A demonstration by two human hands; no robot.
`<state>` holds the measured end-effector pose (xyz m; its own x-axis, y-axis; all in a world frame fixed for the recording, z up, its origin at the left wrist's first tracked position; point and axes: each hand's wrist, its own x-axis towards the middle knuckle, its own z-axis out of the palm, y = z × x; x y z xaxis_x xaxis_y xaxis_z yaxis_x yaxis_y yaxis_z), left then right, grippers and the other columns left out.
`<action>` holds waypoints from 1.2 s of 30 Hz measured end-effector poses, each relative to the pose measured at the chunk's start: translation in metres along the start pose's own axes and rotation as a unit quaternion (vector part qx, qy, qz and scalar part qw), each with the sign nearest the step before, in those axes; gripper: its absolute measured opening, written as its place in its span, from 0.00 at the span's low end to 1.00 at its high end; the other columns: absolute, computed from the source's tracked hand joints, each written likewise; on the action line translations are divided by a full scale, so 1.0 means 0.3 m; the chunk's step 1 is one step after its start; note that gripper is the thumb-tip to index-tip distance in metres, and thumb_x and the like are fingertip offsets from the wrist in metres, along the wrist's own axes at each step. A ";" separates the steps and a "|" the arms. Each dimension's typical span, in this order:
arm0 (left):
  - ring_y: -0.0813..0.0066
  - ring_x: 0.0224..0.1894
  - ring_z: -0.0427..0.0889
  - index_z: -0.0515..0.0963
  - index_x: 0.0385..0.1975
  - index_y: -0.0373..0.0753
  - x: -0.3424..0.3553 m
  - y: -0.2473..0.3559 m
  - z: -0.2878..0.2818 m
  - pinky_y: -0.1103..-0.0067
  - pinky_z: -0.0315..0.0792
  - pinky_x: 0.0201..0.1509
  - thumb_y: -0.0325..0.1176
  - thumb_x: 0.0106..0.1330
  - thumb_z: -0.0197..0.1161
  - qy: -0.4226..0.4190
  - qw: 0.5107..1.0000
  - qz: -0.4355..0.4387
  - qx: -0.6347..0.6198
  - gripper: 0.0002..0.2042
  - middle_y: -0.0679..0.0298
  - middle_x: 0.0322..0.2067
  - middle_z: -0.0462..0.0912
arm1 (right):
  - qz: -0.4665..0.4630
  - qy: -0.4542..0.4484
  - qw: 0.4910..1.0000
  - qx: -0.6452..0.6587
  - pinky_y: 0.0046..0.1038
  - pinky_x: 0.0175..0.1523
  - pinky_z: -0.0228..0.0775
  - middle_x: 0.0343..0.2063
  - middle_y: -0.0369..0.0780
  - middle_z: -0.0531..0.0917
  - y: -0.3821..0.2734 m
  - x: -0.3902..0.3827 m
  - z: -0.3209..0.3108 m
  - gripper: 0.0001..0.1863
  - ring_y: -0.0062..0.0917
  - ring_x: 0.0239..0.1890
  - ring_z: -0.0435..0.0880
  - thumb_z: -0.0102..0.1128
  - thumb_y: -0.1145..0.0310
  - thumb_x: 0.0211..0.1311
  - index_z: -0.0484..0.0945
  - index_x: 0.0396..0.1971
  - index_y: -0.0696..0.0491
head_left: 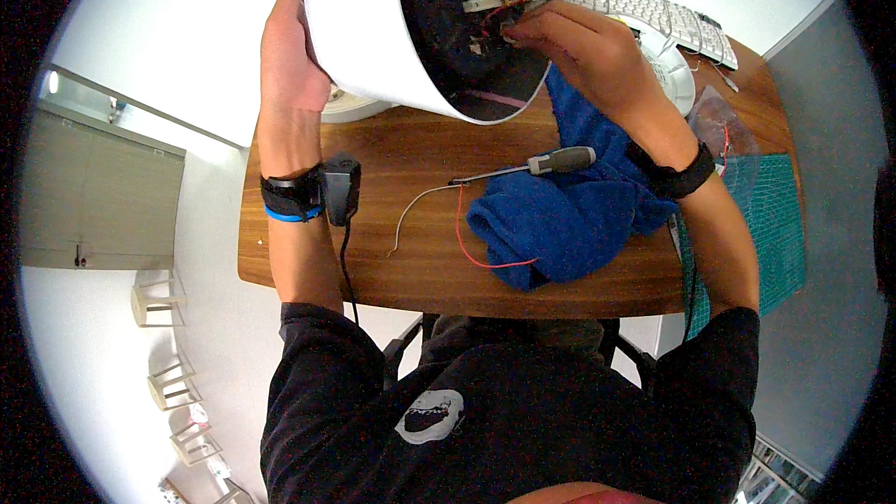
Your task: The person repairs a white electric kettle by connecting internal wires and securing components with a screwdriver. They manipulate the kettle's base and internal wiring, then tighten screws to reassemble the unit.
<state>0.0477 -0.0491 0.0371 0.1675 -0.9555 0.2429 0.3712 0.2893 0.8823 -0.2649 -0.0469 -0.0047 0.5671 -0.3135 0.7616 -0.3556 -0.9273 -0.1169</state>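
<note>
My left hand (294,61) supports a white cylindrical housing (359,37) from its left side, tilted so that its open end faces right and toward me. Inside is a dark, dusty cavity (443,14) with a pale metal bracket (490,0) and a thin red wire. At that opening my right hand (602,51) has its fingertips pinched together near the bracket; what lies between them is hidden. Below the housing, a grey-handled screwdriver (563,160) rests against a blue cloth (569,224). A red wire (462,233) and a whitish wire (415,201) meet by its tip.
The wooden table (373,271) carries a white round part (355,107) behind the housing. Right of it are another white round part (677,75), a white keyboard (653,9), a clear plastic bag (733,131) and a green cutting mat (775,224). A black cable (345,271) hangs by my left wrist.
</note>
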 end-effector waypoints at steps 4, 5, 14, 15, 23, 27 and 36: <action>0.64 0.62 0.81 0.70 0.68 0.33 -0.004 -0.005 0.005 0.70 0.72 0.70 0.39 0.81 0.50 -0.001 1.000 0.009 0.004 0.22 0.55 0.61 0.81 | 0.025 -0.004 1.000 -0.010 0.36 0.43 0.82 0.38 0.45 0.86 -0.021 0.002 -0.011 0.13 0.44 0.40 0.87 0.61 0.81 0.59 0.83 0.44 0.54; 0.64 0.62 0.81 0.71 0.68 0.33 -0.004 -0.005 0.004 0.70 0.72 0.70 0.39 0.81 0.50 0.000 1.000 0.014 0.010 0.22 0.55 0.61 0.81 | 0.027 -0.001 0.999 -0.017 0.36 0.43 0.82 0.37 0.45 0.86 -0.025 0.001 -0.012 0.13 0.44 0.40 0.87 0.61 0.81 0.59 0.83 0.44 0.54; 0.63 0.60 0.81 0.73 0.65 0.34 -0.003 0.004 0.015 0.70 0.72 0.69 0.39 0.81 0.51 0.024 1.000 -0.007 -0.013 0.21 0.56 0.59 0.82 | 0.118 0.021 0.993 -0.021 0.39 0.43 0.81 0.34 0.46 0.87 -0.063 0.022 -0.011 0.10 0.44 0.39 0.88 0.69 0.78 0.54 0.85 0.37 0.54; 0.63 0.61 0.81 0.74 0.65 0.34 -0.003 0.006 0.016 0.70 0.72 0.69 0.39 0.80 0.52 0.020 1.000 -0.007 -0.019 0.21 0.56 0.59 0.82 | 0.118 0.019 0.993 -0.019 0.39 0.43 0.81 0.34 0.46 0.87 -0.062 0.025 -0.012 0.09 0.44 0.39 0.88 0.69 0.78 0.54 0.85 0.37 0.54; 0.64 0.59 0.81 0.75 0.64 0.35 0.006 -0.003 0.000 0.70 0.73 0.68 0.39 0.80 0.52 0.001 0.999 0.006 -0.039 0.20 0.57 0.58 0.83 | 0.139 0.004 0.990 -0.004 0.39 0.45 0.81 0.34 0.47 0.87 -0.050 0.037 -0.015 0.08 0.45 0.38 0.88 0.68 0.77 0.55 0.86 0.36 0.54; 0.64 0.59 0.82 0.75 0.64 0.34 -0.006 0.004 0.018 0.70 0.73 0.68 0.39 0.81 0.52 0.011 0.999 0.008 -0.039 0.20 0.57 0.58 0.83 | 0.172 -0.015 0.985 -0.017 0.37 0.45 0.81 0.33 0.46 0.88 -0.055 0.037 -0.016 0.08 0.42 0.38 0.88 0.67 0.79 0.56 0.86 0.36 0.55; 0.64 0.62 0.80 0.71 0.68 0.33 -0.010 0.006 0.012 0.70 0.72 0.70 0.38 0.81 0.51 0.005 1.000 0.022 -0.006 0.22 0.55 0.61 0.81 | 0.035 -0.043 0.995 -0.081 0.39 0.46 0.81 0.40 0.46 0.84 -0.078 0.037 -0.046 0.13 0.46 0.42 0.86 0.63 0.84 0.51 0.82 0.38 0.57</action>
<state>0.0447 -0.0461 0.0394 0.1928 -0.9411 0.2779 0.3747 0.3323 0.8655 -0.2605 -0.0260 0.0154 0.5962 -0.3992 0.6965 -0.5080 -0.8594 -0.0578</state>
